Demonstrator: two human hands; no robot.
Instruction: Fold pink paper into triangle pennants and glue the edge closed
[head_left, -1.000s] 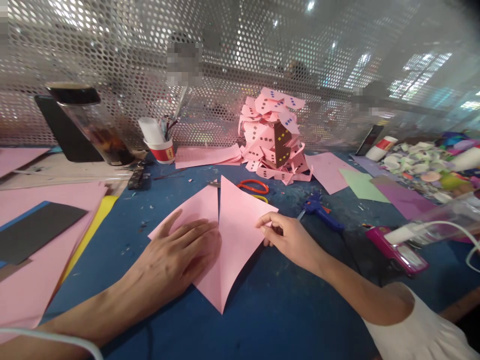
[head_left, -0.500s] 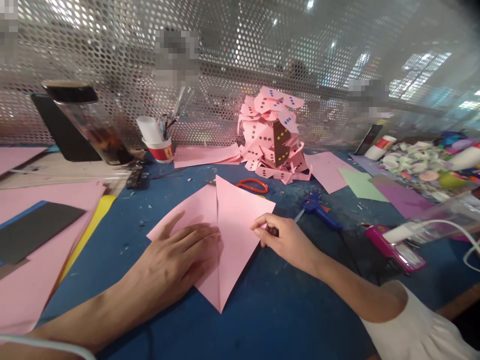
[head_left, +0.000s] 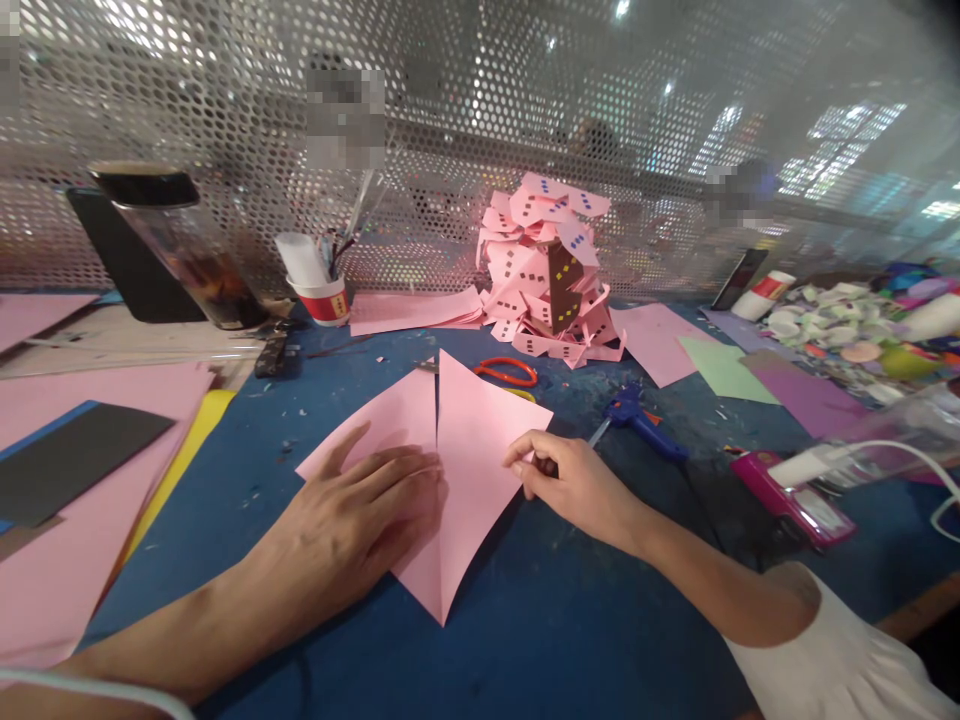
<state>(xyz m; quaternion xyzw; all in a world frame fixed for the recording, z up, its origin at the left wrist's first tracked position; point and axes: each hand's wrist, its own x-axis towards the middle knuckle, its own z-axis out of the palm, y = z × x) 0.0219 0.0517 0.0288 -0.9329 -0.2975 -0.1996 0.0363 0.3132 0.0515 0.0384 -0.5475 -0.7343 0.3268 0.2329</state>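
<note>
The right hand's [head_left: 568, 472] narrow grip pinches the right edge of a creased pink paper [head_left: 480, 440]; the left hand [head_left: 352, 510] lies flat on its left half. The paper rests mid-counter, on a scuffed blue counter [head_left: 570, 620] flecked with scraps. Just right sits a glue gun [head_left: 637, 418]. Behind, a pink paper model [head_left: 517, 270] stands before a perforated screen [head_left: 465, 90], light spots beyond.

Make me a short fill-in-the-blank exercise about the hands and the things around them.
1. The left hand lies on a sheet of paper coloured ____.
2. The right hand holds that sheet's edge; the sleeve on that arm is ____.
3. The glue gun on the table is coloured ____.

Missing words: pink; white; blue.
</note>
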